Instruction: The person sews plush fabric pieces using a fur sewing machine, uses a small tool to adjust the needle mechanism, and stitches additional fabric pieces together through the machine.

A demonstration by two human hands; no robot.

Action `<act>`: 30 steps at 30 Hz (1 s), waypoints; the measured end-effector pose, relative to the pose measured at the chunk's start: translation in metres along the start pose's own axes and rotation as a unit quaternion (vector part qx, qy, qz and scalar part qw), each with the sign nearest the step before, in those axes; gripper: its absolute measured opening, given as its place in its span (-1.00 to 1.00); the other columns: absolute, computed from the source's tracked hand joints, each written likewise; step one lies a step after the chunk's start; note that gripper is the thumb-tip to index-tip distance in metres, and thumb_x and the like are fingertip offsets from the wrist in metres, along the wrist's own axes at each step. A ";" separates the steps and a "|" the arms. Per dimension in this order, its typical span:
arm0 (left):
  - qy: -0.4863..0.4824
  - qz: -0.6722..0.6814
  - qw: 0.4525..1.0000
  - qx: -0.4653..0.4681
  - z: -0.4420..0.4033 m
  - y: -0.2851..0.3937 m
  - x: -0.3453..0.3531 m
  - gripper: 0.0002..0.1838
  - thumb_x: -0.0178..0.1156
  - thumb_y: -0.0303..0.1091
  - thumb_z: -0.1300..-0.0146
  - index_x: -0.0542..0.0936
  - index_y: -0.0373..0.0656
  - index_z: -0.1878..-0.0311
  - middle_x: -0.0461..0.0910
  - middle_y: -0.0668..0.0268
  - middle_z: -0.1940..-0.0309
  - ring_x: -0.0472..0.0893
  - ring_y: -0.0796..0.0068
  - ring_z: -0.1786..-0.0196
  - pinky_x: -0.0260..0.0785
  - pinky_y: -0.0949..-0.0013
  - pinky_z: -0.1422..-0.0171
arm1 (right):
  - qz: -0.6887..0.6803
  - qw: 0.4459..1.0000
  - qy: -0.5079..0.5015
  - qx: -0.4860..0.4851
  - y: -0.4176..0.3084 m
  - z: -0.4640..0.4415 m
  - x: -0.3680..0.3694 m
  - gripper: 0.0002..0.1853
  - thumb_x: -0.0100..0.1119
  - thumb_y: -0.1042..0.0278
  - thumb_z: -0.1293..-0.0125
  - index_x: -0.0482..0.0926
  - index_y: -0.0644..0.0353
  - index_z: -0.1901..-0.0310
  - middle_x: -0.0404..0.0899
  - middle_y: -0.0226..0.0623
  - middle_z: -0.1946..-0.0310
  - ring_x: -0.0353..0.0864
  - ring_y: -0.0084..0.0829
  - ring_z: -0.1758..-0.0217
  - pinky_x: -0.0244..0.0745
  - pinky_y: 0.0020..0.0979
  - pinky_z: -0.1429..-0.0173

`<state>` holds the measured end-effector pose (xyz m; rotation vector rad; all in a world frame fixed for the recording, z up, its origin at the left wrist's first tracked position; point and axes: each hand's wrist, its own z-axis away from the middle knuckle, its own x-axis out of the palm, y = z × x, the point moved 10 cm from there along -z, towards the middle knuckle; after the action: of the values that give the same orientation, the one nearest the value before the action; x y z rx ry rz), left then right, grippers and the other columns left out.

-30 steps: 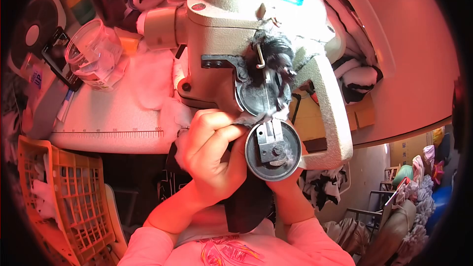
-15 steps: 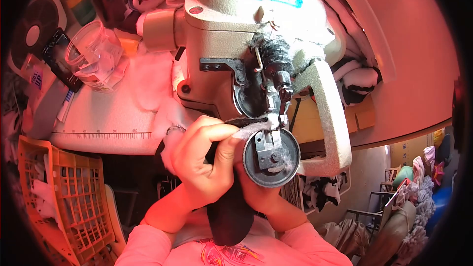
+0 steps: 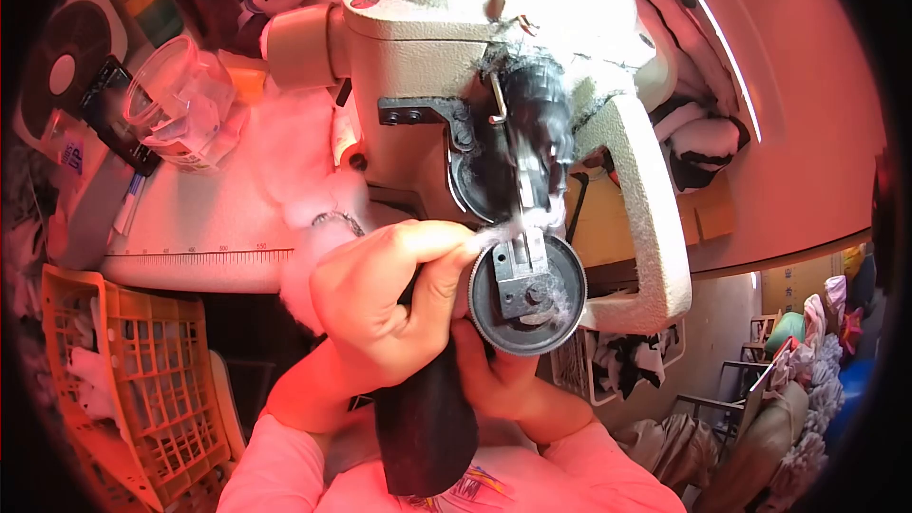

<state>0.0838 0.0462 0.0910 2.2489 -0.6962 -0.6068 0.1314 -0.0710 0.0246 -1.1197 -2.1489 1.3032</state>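
A light-coloured sewing machine (image 3: 408, 66) with a blue label stands in front of me, its black mechanism blurred above a round black disc (image 3: 529, 323). My left hand (image 3: 394, 294) pinches the edge of a fluffy-edged dark fabric piece (image 3: 427, 427) just left of the disc. The fabric's pale edge reaches under the needle area, and its dark part hangs down over my lap. Below the disc is my right hand (image 3: 494, 370), partly hidden behind the disc and the fabric; its fingertips cannot be made out.
A clear plastic jar (image 3: 185, 104), a phone (image 3: 114, 114) and an orange-lidded bottle (image 3: 147, 0) are at the upper left. An orange crate (image 3: 157, 380) stands lower left. White fluffy material lies beside the machine. Fabric bundles (image 3: 703, 142) lie to its right, and more hang lower right.
My left hand has shifted slightly left and down with the fabric. The dark fabric hangs further left. The machine's mechanism has changed position, and the view has moved a little.
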 end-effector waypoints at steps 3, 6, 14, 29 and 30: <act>-0.019 -0.018 0.999 0.029 -0.010 0.006 0.002 -0.93 0.27 -0.59 -0.16 0.57 -0.31 0.31 0.59 0.14 0.50 0.59 0.29 0.51 0.39 0.40 0.43 | 0.013 1.000 -0.024 -0.001 -0.002 -0.004 0.003 -0.76 0.13 0.64 -0.20 0.56 0.34 0.07 0.60 -0.16 0.18 0.62 -0.31 0.13 0.49 -0.35 0.04; -0.048 -0.004 0.998 0.050 -0.014 0.008 0.000 -0.92 0.28 -0.60 -0.14 0.56 -0.31 0.32 0.56 0.18 0.53 0.56 0.31 0.52 0.38 0.41 0.44 | 0.031 0.998 -0.052 -0.010 -0.007 -0.002 0.015 -0.73 0.13 0.60 -0.24 0.52 0.37 0.01 0.57 -0.08 0.11 0.58 -0.24 0.04 0.45 -0.27 -0.06; -0.190 -0.124 0.974 0.012 -0.004 0.017 -0.013 -0.77 0.33 -0.50 0.15 0.60 -0.36 0.35 0.54 0.09 0.20 0.56 0.22 0.19 0.41 0.31 0.10 | 0.633 0.507 -0.354 -0.467 -0.014 0.051 0.111 -0.63 0.05 0.57 -0.09 0.47 0.76 0.12 0.52 0.39 0.12 0.55 0.18 -0.05 0.45 0.01 -0.20; -0.107 -0.104 0.985 0.084 -0.006 0.006 -0.043 -0.84 0.40 -0.52 0.04 0.62 -0.28 0.37 0.62 0.13 0.39 0.66 0.25 0.39 0.52 0.36 0.32 | 0.088 0.977 -0.197 -0.009 -0.013 0.008 0.073 -0.25 0.08 0.31 -0.27 0.00 0.57 -0.35 -0.08 0.42 -0.32 -0.10 0.36 -0.42 -0.30 0.13 -0.48; -0.105 -0.103 0.985 0.093 -0.007 0.009 -0.042 -0.84 0.40 -0.52 0.05 0.63 -0.27 0.37 0.62 0.14 0.39 0.65 0.26 0.40 0.51 0.36 0.34 | 0.146 0.954 -0.263 0.014 -0.006 0.012 0.079 -0.24 0.09 0.32 -0.25 0.00 0.57 -0.35 -0.06 0.41 -0.32 -0.10 0.34 -0.43 -0.30 0.12 -0.48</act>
<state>0.0539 0.0711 0.1115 2.4742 -0.6486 -0.9259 0.0724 -0.0164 0.0184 -1.2174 -2.3717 1.9443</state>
